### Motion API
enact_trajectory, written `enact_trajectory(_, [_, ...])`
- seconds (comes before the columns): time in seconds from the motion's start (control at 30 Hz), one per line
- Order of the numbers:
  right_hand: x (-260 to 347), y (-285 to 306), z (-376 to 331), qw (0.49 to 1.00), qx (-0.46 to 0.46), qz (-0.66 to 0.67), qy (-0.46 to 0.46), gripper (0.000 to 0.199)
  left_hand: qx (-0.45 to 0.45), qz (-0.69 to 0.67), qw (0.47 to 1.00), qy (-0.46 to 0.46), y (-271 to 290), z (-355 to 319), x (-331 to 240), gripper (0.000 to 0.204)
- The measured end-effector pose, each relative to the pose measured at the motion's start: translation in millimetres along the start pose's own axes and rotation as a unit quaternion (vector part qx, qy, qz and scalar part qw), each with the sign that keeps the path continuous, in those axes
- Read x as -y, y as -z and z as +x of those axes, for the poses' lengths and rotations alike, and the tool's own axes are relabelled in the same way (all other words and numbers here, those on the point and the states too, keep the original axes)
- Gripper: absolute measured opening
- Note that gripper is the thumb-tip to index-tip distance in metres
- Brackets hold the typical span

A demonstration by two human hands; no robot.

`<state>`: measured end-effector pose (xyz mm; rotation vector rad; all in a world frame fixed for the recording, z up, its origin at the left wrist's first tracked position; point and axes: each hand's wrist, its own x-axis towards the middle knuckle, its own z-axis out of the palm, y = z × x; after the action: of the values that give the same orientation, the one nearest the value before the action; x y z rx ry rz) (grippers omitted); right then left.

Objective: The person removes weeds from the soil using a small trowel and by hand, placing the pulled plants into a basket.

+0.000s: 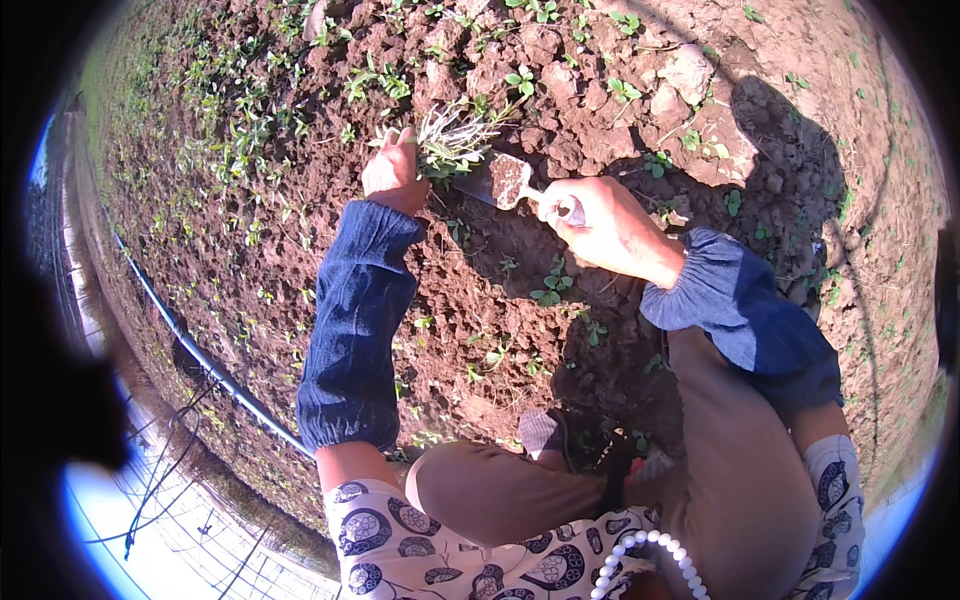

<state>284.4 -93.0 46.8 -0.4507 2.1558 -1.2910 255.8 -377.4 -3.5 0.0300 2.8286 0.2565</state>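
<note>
My left hand [395, 172] is closed around a bunch of seedlings [455, 140], their pale roots sticking out to the right and green leaves hanging below. In my right hand [610, 222] is the handle of a garden trowel [508, 182]. Its metal blade, caked with soil, points left and reaches up to the bunch, just above the ground; whether blade and bunch touch, I cannot tell. Both forearms wear blue denim sleeve covers [360, 320]. Small green plants [552, 283] grow from the clods below the trowel.
Brown, lumpy soil [470, 350] spreads all around, with denser greenery [235, 140] at the upper left. A large clod [722, 140] lies beyond my right hand. A pale blue hose [200, 350] runs along the left. My bent knees [500, 490] are close below.
</note>
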Motion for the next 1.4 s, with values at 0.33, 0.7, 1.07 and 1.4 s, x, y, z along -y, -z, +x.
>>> enact_trajectory(0.33, [0.4,-0.4,-0.3,0.999,0.014,0.027,-0.036,0.013,-0.022,0.15,0.98,0.132,18.5,-38.5,107.4,0.031])
enact_trajectory(0.7, [1.0,-4.4,2.8,0.998,0.016,0.016,-0.052,0.011,0.038,0.17,0.957,0.23,4.7,-14.5,164.7,0.016])
enact_trajectory(1.07, [13.8,-5.4,5.1,0.999,0.013,-0.015,-0.048,0.014,-0.005,0.1,0.975,0.198,8.2,-42.0,156.7,0.019])
enact_trajectory(1.4, [9.6,-7.2,3.2,1.0,-0.002,0.003,-0.001,0.008,-0.165,0.057,0.968,0.182,3.2,-93.1,187.7,0.027])
